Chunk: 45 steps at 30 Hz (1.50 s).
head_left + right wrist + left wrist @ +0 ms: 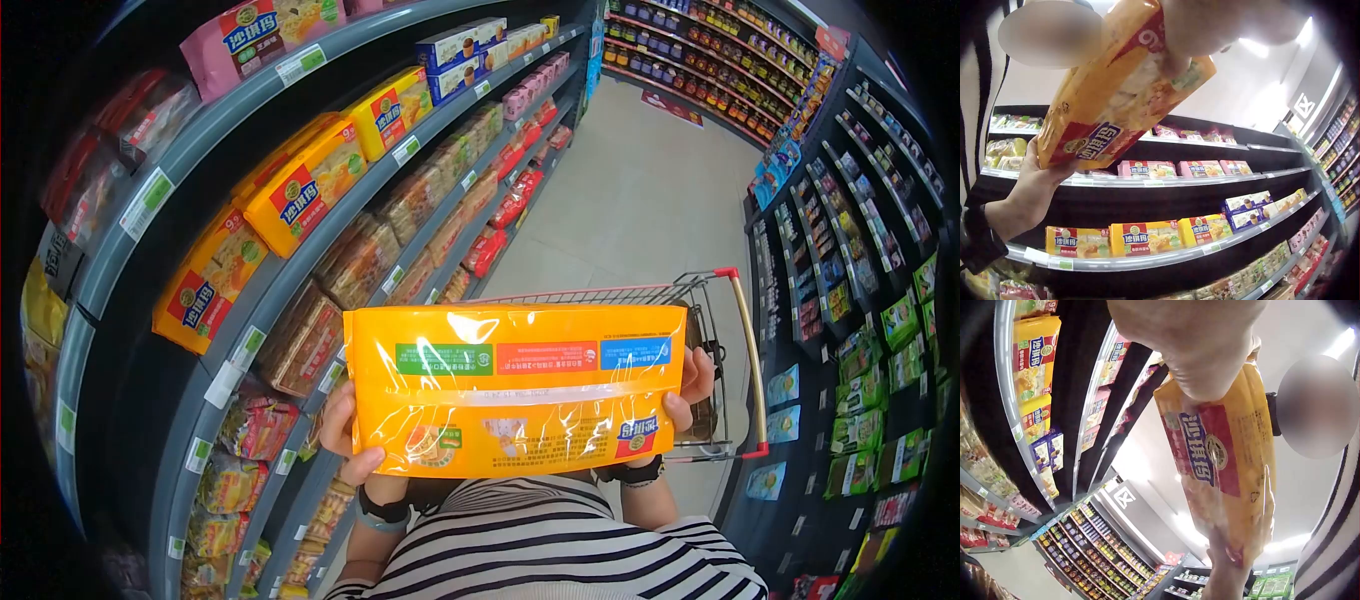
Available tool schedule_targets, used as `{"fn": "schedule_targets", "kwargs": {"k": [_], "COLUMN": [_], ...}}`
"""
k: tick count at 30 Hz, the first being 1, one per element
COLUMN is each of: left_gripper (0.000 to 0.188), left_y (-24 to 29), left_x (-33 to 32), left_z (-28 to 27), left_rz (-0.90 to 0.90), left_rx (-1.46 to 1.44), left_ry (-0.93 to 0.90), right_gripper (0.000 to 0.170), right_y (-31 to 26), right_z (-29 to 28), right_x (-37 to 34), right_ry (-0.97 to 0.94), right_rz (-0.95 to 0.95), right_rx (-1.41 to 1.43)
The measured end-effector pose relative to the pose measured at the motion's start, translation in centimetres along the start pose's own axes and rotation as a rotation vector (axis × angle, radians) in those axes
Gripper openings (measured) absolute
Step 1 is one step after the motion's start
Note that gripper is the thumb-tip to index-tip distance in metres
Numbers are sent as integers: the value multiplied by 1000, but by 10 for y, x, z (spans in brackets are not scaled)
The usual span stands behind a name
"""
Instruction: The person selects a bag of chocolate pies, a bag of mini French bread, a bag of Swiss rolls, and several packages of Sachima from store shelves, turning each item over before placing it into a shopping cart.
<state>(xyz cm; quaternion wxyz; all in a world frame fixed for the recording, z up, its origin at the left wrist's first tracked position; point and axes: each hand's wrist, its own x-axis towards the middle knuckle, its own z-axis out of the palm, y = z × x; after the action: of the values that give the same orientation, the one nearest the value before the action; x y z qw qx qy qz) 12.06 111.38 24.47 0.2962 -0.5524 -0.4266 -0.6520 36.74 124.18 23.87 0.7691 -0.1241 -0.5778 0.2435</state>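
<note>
A large yellow sachima packet [515,395] is held up in front of the body, its printed back towards the head view. My left hand [350,432] grips its left end, with the thumb on the near face. At the other end my right hand [692,388] grips it, fingers partly behind the packet. The left wrist view shows the red-and-blue logo on the front of the packet [1216,456], with the left hand [1191,347] at its upper end. In the right wrist view the right hand [1229,31] covers the packet's upper corner.
A shelf on the left carries similar yellow packets [300,190] and blue boxes [462,60]. Behind the held packet stands a wire shopping cart [710,330] with a tan handle [748,360]. Grey floor [640,200] runs towards shelves of jars [700,50]; another shelf lines the right.
</note>
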Motion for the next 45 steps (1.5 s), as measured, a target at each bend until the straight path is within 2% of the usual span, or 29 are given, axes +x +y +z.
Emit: {"fn": "schedule_targets", "kwargs": {"k": [2,3,5,6,7,8,9,11,12,13,15,16,18,19,20,21,22,23,25,26,28,29,30,31,33,34,36,40,45], "left_gripper": [60,60,57,57,59,61,61,65,63,58,69,69,76,76,75,74,68,68,66,65,63,61,61,61,61,61,61,61,61], "left_y": [-3,-2,-1,-3,-5,-6,-4,4,-2,-3,0,12,37,34,27,24,16,14,9,5,2,2,4,2,-1,-3,-5,-16,-25], "left_x": [0,3,11,12,14,15,19,28,18,12,5,5,3,-2,-11,-13,-13,-14,-17,-18,-22,-25,-29,-30,-34,-35,-38,-38,-39], "left_z": [4,6,10,11,13,15,20,29,32,30,38,49,71,69,67,65,66,61,44,34,14,9,7,6,-4,-5,-12,-18,-16], "left_rz": [33,34,20,21,-123,-267,-265,-694,-824,-1021,-1062,-1056,-1016,-1012,-1141,-1266,-1351,-1349,-1375,-1385,-1411,-1423,-1430,-1435,-1442,-1447,-1461,-1482,-1496], "left_rx": [38,35,168,167,63,-40,-39,-96,-314,-391,-739,-739,-884,-883,-1083,-1286,-1572,-1574,-1428,-1353,-1190,-1112,-1110,-1101,-1082,-1072,-1046,-989,-934], "left_ry": [13,11,-98,-99,-121,-143,-140,-73,-37,-146,-455,-453,-363,-360,-311,-257,-16,-13,-133,-196,-310,-360,-355,-344,-321,-310,-285,-231,-195], "right_gripper": [39,34,31,33,35,39,39,38,46,46,58,67,65,63,63,58,53,53,44,36,32,30,40,40,51,51,59,59,58], "right_y": [5,10,16,17,16,10,12,13,-2,-8,-10,-11,-16,-20,-26,-36,-43,-47,-50,-47,-41,-36,-24,-17,-8,-6,-3,-2,-8], "right_z": [-6,-8,-13,-15,-15,-14,-14,-16,-5,5,25,31,48,56,62,68,71,72,73,67,51,45,42,40,38,33,23,19,14], "right_x": [0,2,9,15,22,31,29,18,21,22,24,25,15,11,9,10,12,15,19,18,29,31,33,35,37,36,34,17,12], "right_ry": [-8,-43,-75,-152,-228,-297,-297,-397,-422,-422,-362,-388,-381,-376,-379,-525,-670,-672,-935,-934,-587,-435,-315,-321,-123,-127,-285,-370,-273], "right_rz": [49,25,0,-108,-215,-259,-261,17,97,96,-88,-101,-122,-141,-145,-109,-74,-76,-36,53,105,223,222,225,729,735,1064,1016,1003], "right_rx": [59,36,13,-254,-521,-596,-593,-300,-276,-275,-301,-359,-375,-392,-388,-378,-367,-367,-85,118,-131,-265,-394,-394,70,69,435,254,248]}}
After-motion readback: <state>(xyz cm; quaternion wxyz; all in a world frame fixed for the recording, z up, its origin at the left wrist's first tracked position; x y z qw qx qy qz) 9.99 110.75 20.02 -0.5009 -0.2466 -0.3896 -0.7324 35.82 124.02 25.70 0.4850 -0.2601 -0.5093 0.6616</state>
